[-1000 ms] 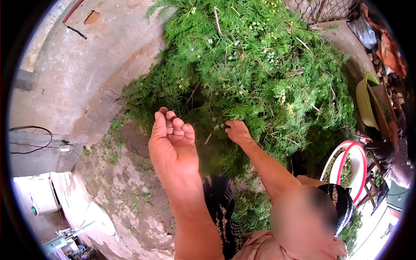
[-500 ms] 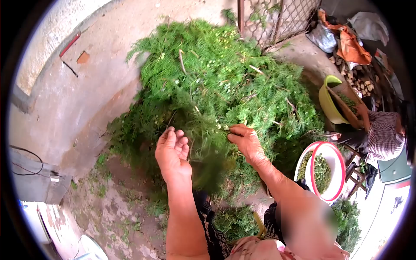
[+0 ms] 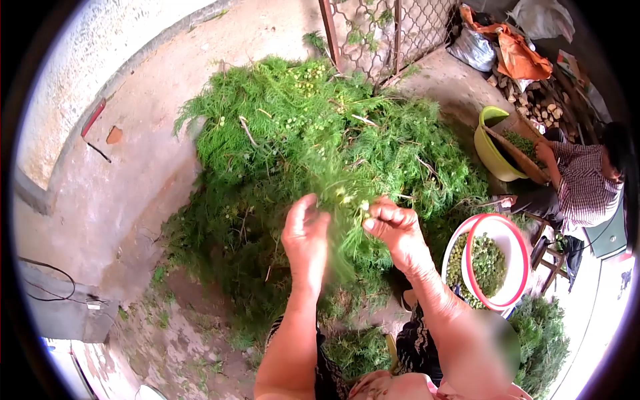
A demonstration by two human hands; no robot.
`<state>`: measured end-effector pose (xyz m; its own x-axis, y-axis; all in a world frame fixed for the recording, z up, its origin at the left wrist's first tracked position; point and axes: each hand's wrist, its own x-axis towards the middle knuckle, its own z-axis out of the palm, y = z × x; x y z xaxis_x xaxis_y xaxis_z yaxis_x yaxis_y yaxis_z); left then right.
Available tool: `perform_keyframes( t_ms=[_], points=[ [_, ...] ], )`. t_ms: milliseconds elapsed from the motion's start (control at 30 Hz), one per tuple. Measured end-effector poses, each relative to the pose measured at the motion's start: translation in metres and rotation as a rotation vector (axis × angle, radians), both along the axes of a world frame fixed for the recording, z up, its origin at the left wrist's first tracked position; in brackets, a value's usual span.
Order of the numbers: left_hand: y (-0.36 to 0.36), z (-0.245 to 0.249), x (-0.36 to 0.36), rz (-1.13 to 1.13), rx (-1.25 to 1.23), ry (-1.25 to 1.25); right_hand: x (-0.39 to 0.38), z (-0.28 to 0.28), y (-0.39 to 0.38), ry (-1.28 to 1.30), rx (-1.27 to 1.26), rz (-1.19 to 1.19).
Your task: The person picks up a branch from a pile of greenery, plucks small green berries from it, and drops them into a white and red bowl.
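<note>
My left hand (image 3: 307, 237) is closed, partly blurred, on a feathery green evergreen sprig (image 3: 343, 230) that is smeared by motion. My right hand (image 3: 398, 233) faces it across the sprig, thumb and fingers pinched together. At its fingertips shows a small pale green cone (image 3: 365, 205). Both hands are above the near side of a large heap of cut evergreen branches (image 3: 280, 127), which carries similar pale cones. To the right of my right forearm, a white tub with a red rim (image 3: 525, 267) holds many small green cones (image 3: 490, 267).
At the right a person in a checked shirt (image 3: 580, 180) sits by a yellow-green tub (image 3: 490, 150). Beyond are chopped firewood (image 3: 543, 110) and an orange bag (image 3: 523, 60). A mesh gate (image 3: 367, 33) stands behind the heap. More greenery (image 3: 540, 340) lies below the white tub.
My left hand has moved right and up, and my right hand slightly right and down, fingers more curled. The sprig between them has swung upward. The whole view has shifted a little.
</note>
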<state>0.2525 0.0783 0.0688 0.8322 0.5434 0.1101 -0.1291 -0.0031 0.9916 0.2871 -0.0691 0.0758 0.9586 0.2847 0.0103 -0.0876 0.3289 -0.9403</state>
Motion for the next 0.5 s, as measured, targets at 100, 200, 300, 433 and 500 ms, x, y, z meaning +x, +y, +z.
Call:
perform_keyframes(
  t_ms=[100, 200, 300, 433, 500],
  points=[
    [-0.012, -0.005, 0.01, -0.155, -0.075, -0.12, -0.002, 0.016, -0.007, -0.143, -0.128, 0.143],
    [-0.021, -0.008, 0.01, -0.243, -0.335, -0.074, -0.004, 0.016, -0.011, -0.111, -0.107, 0.191],
    [-0.022, 0.0, 0.01, -0.364, -0.248, -0.033, -0.001, 0.025, -0.02, -0.006, -0.073, 0.183],
    [-0.021, 0.005, 0.012, -0.448, -0.299, -0.06, 0.003, 0.028, -0.03, 0.111, 0.069, 0.159],
    [-0.021, 0.005, 0.01, -0.446, -0.243, -0.015, 0.005, 0.03, -0.033, 0.206, 0.078, 0.112]
  ],
)
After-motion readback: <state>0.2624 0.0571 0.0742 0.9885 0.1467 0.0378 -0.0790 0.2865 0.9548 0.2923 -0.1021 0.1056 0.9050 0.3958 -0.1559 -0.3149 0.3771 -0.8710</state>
